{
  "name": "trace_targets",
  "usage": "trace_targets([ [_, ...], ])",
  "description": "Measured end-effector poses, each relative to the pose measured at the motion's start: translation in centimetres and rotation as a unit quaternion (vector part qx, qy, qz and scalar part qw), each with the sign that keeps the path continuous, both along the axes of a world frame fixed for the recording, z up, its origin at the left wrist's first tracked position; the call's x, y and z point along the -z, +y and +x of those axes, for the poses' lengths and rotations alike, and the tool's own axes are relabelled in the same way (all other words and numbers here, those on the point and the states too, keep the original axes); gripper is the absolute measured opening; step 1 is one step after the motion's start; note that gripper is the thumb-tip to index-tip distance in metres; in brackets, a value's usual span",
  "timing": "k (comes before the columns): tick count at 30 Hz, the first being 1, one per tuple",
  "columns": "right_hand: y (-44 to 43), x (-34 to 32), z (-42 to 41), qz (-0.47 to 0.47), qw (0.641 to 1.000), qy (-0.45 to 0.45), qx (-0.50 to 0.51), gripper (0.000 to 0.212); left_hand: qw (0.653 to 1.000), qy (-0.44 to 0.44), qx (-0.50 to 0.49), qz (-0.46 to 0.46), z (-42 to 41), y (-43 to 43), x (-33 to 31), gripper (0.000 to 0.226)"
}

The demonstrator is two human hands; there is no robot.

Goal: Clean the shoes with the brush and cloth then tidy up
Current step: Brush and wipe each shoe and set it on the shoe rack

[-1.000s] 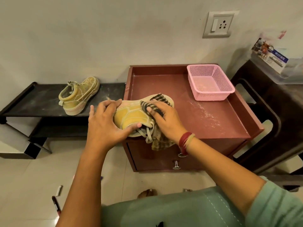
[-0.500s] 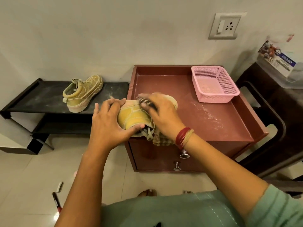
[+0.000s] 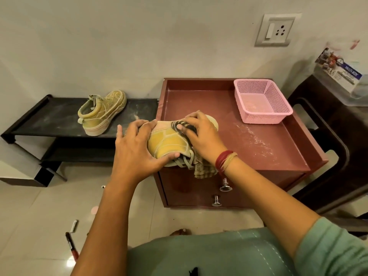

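Gripping the heel of the yellow canvas sneaker [image 3: 165, 142], the left hand [image 3: 135, 150] is holding it on the maroon wooden cabinet [image 3: 249, 142]; the right hand [image 3: 205, 136] is clutching the brown striped cloth [image 3: 203, 171] against it. The matching second sneaker [image 3: 101, 112] is sitting on the black shelf [image 3: 49, 120].

One head-worn wide-angle view, looking forward and down from above the person's own lap [image 3: 209, 253]

The lens sits close over the maroon surface [image 3: 249, 140], the held shoe [image 3: 167, 144] near frame centre; it faces the wall [image 3: 139, 36], whose socket plate [image 3: 275, 29] lies top right; the low black shelf [image 3: 49, 120] fills the left, the floor [image 3: 39, 206] the lower left; the left forearm [image 3: 107, 220] and right forearm [image 3: 264, 198] enter from the bottom edge; straight edges bow outward toward the corners
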State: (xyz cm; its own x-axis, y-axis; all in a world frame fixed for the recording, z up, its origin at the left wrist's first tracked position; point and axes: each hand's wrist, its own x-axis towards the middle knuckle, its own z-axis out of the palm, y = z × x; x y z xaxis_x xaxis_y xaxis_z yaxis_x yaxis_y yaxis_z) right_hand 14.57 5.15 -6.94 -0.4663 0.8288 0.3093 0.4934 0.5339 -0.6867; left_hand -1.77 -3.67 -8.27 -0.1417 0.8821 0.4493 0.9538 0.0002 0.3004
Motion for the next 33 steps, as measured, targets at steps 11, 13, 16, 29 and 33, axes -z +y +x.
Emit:
trace_targets([
  [11,-1.6,0.6,0.1,0.029,0.998,0.007,-0.053,0.024,1.0,0.004,0.01,-0.004,-0.2,-0.1,0.1,0.104],
  [13,-1.7,0.8,0.4,0.032,0.997,0.003,-0.065,0.024,1.0,0.004,0.013,-0.002,-0.2,0.0,0.0,0.103],
  [16,-0.9,0.4,0.8,0.028,0.999,0.001,0.023,0.022,1.0,-0.003,0.005,0.0,0.0,0.0,-0.1,0.103],
  [29,-2.8,1.1,0.5,0.057,0.998,-0.021,-0.03,0.028,1.0,0.002,0.001,-0.011,-0.2,-0.1,0.0,0.106],
  [33,0.4,1.8,2.0,0.018,0.996,-0.017,0.085,0.029,1.0,-0.017,-0.009,-0.014,-0.1,-0.1,-0.1,0.106],
])
